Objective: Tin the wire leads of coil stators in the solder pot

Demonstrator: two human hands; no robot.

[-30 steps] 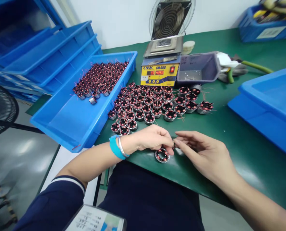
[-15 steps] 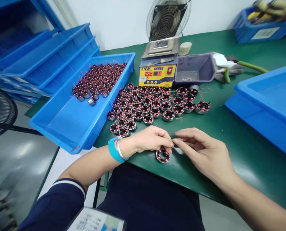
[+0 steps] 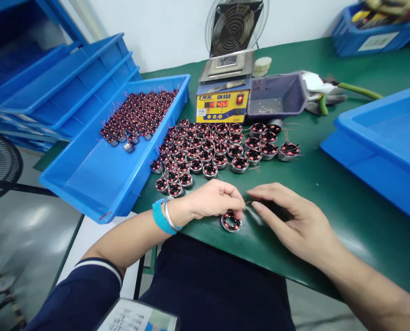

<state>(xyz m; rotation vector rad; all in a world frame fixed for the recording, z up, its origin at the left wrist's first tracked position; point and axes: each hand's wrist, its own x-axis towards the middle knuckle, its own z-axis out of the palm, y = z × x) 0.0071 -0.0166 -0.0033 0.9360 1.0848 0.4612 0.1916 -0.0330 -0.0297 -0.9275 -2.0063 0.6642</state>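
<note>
A small round coil part (image 3: 231,222) wound with red copper wire lies on the green table near its front edge. My left hand (image 3: 212,199) holds it from above with thumb and fingertips. My right hand (image 3: 291,217) is just to the right, fingers stretched out towards the thin wire ends sticking from the part; whether it pinches a wire is unclear. Behind my hands, several more of the same coil parts (image 3: 222,147) stand packed in rows on the table.
A blue tray (image 3: 98,179) with a heap of coil parts sits at the left, overhanging the table edge. A yellow solder pot unit (image 3: 222,103) and a grey bin (image 3: 276,94) stand behind. Blue trays (image 3: 384,138) occupy the right side; stacked trays fill the far left.
The view shifted slightly. My right hand's fingertips drew a little away from my left hand's fingers. The coil part stays under my left hand.
</note>
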